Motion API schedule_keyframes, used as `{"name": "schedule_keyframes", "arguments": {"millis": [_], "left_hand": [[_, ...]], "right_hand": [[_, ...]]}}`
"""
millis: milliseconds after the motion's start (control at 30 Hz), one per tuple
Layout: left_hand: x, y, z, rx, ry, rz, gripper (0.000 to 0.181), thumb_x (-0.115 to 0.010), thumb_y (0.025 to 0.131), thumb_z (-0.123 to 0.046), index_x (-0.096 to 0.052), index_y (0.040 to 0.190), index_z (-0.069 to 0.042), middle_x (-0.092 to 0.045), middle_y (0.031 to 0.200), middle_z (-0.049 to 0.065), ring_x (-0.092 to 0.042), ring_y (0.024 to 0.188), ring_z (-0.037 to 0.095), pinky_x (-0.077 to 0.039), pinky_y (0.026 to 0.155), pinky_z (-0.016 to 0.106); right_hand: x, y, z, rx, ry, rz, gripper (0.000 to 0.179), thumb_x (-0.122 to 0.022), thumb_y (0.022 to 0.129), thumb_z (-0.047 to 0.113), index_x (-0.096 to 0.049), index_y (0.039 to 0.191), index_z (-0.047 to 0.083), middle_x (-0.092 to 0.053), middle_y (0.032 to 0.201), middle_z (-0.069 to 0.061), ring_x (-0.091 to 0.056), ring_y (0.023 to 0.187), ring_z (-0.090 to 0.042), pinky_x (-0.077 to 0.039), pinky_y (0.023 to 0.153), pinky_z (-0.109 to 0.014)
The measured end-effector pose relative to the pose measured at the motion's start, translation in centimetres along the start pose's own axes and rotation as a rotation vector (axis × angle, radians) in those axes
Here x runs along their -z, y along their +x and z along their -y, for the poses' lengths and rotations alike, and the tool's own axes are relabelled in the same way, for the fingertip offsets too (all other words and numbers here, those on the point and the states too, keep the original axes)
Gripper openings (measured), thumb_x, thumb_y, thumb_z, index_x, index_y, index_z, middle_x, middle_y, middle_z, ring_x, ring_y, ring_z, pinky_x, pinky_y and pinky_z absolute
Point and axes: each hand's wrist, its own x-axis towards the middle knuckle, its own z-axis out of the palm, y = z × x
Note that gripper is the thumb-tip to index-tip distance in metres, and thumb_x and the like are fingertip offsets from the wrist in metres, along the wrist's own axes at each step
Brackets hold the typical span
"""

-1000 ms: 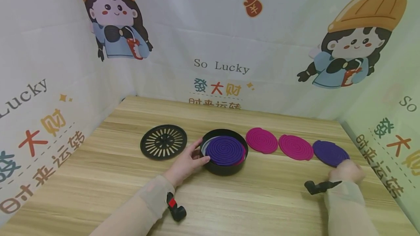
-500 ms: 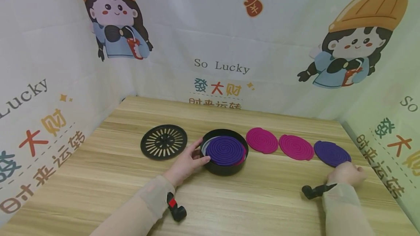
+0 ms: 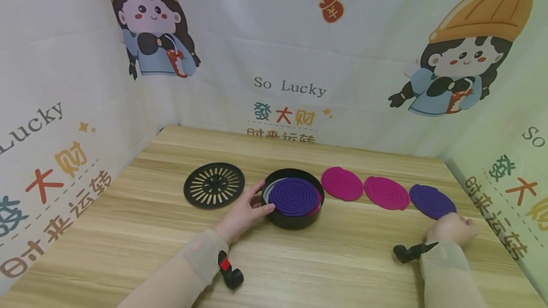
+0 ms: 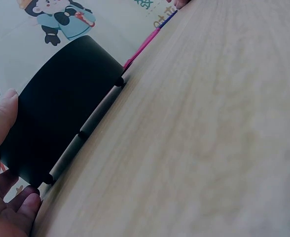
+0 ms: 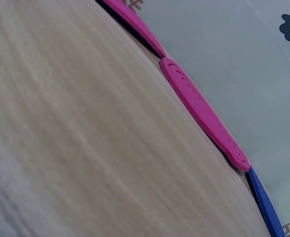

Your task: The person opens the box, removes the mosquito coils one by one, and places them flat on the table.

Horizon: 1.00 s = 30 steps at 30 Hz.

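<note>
My left hand grips the left side of a black round mosquito coil holder, thumb at the near rim and fingers round the outer wall. Inside the holder lies a purple mosquito coil, with a magenta edge showing under it. In the left wrist view the thumb presses the holder's wall. At the far right, my right hand has its curled fingers at the near edge of another purple coil, fingertips mostly hidden. The right wrist view shows that coil but no hand.
Two magenta coils lie flat in a row between the holder and the right-hand purple coil. Left of the holder is a black slotted lid with a central knob. Printed cloth hangs behind the wooden table.
My right hand and the purple coil at its fingers have shifted slightly to the right, and the right wrist has turned a little. The left hand and holder stay in place.
</note>
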Motion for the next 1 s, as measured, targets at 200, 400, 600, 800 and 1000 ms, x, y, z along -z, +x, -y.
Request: {"name": "schedule_keyframes", "arguments": {"millis": [200, 400, 600, 800, 1000], "left_hand": [[-0.1, 0.0, 0.0, 0.016, 0.0, -0.016, 0.08, -0.073, 0.086, -0.016, -0.028, 0.153, -0.015, -0.048, 0.139, 0.019, -0.048, 0.126, 0.03, -0.046, 0.092, 0.034], [0.0, 0.1, 0.2, 0.019, 0.003, -0.02, 0.081, -0.074, 0.086, -0.016, -0.029, 0.152, -0.015, -0.049, 0.138, 0.019, -0.048, 0.125, 0.03, -0.046, 0.093, 0.035], [0.0, 0.1, 0.1, 0.017, 0.004, -0.01, 0.081, -0.074, 0.085, -0.017, -0.028, 0.152, -0.014, -0.048, 0.139, 0.019, -0.048, 0.125, 0.03, -0.046, 0.092, 0.034], [0.0, 0.1, 0.1, 0.015, 0.001, -0.002, 0.082, -0.074, 0.086, -0.016, -0.027, 0.153, -0.014, -0.047, 0.14, 0.02, -0.047, 0.126, 0.031, -0.047, 0.091, 0.033], [0.0, 0.1, 0.0, 0.016, -0.003, -0.009, 0.081, -0.074, 0.086, -0.015, -0.028, 0.152, -0.015, -0.046, 0.141, 0.02, -0.047, 0.127, 0.03, -0.046, 0.094, 0.034]], "right_hand": [[0.3, 0.1, -0.2, 0.044, -0.075, 0.01, 0.056, -0.041, 0.095, -0.001, -0.034, 0.148, 0.013, -0.041, 0.141, 0.004, -0.036, 0.129, -0.005, -0.031, 0.098, -0.01], [0.4, -1.1, -0.2, 0.07, -0.116, 0.053, 0.058, -0.045, 0.094, -0.001, -0.033, 0.148, 0.012, -0.038, 0.144, 0.002, -0.036, 0.129, -0.005, -0.032, 0.098, -0.011], [0.1, -2.7, -1.0, 0.118, -0.165, 0.151, 0.055, -0.049, 0.094, 0.0, -0.032, 0.146, 0.007, -0.043, 0.13, 0.005, -0.04, 0.119, -0.005, -0.034, 0.095, -0.012], [-0.9, -4.7, -2.2, 0.162, -0.247, 0.256, 0.054, -0.05, 0.095, 0.004, -0.03, 0.146, 0.005, -0.042, 0.121, 0.007, -0.04, 0.113, -0.005, -0.035, 0.095, -0.015], [-2.5, -7.2, -3.6, 0.202, -0.364, 0.451, 0.06, -0.049, 0.095, 0.006, -0.023, 0.148, -0.002, -0.041, 0.124, -0.001, -0.044, 0.107, -0.005, -0.038, 0.095, -0.017]]}}
